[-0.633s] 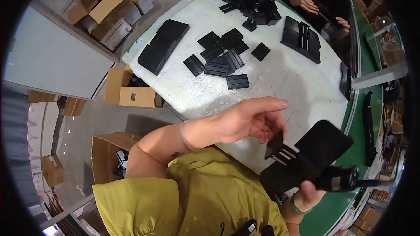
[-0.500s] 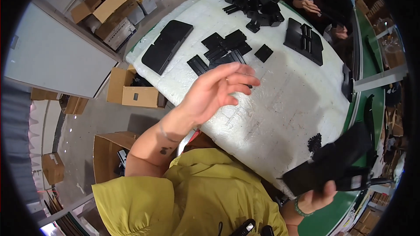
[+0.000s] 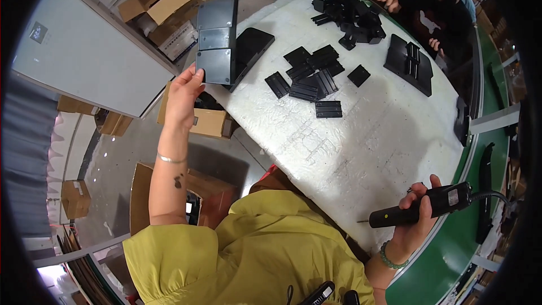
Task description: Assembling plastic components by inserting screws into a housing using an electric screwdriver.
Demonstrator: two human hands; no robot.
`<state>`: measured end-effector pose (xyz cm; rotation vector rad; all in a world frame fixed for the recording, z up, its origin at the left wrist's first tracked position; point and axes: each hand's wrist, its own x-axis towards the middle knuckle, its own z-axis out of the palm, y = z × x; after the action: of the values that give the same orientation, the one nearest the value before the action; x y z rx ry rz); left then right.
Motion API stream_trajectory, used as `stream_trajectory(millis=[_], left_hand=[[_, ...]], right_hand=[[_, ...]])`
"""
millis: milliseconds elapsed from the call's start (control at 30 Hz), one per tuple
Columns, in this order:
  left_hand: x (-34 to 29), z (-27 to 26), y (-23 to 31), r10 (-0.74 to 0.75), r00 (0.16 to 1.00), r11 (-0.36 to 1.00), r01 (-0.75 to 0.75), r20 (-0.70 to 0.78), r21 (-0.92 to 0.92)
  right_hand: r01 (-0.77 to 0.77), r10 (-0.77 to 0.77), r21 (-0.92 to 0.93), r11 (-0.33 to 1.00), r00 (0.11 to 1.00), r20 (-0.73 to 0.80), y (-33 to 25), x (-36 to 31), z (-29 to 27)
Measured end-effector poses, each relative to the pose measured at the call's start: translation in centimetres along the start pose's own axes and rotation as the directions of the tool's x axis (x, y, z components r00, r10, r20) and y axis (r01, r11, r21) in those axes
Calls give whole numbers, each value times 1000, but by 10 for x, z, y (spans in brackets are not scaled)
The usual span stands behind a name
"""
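Note:
My left hand (image 3: pixel 183 95) is stretched out to the far left and pinches the near end of a black plastic panel (image 3: pixel 217 38). The panel is raised on edge, with flat plates along its face. It partly hides another black panel (image 3: pixel 253 46) lying on the table's left side; whether the two touch, I cannot tell. At the right, my right hand (image 3: pixel 411 227) grips a black corded electric screwdriver (image 3: pixel 395 215), its thin bit pointing left. Several small black ribbed plates (image 3: pixel 305 89) lie loose mid-table, one square plate (image 3: pixel 358 75) apart.
A heap of black brackets (image 3: pixel 358 17) sits at the white-covered table's (image 3: pixel 316 147) far end. Another black panel (image 3: pixel 407 65) lies at the right, near a person in dark clothes (image 3: pixel 432 14). Cardboard boxes (image 3: pixel 209 123) stand on the floor at left.
The black panel, earlier at the right by my right hand and the screwdriver, is now in my left hand at the far left. My left hand, empty before, has moved left from mid-table.

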<state>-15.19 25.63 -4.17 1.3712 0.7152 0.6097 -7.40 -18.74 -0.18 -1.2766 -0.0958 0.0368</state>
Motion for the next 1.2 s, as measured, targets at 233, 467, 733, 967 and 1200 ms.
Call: stream_trajectory(millis=[233, 467, 733, 967, 1200], left_hand=[[38, -12, -32, -182, 976, 983, 184, 119, -5], [-75, -189, -19, -160, 974, 986, 164, -158, 15], [-256, -320, -57, -397, 328, 542, 838, -857, 70], [-44, -193, -66, -5, 912, 925, 160, -409, 345], [5, 251, 24, 358, 380, 543, -828, 853, 141]], right_hand=[[-38, 33, 80, 996, 997, 66, 6, -4, 0], [-24, 18, 120, 993, 998, 58, 6, 0, -17], [4, -15, 191, 982, 998, 58, 4, 14, -37], [58, -57, 137, 989, 998, -12, -6, 3, 0], [144, -128, 72, 987, 974, -188, -26, -18, -20]])
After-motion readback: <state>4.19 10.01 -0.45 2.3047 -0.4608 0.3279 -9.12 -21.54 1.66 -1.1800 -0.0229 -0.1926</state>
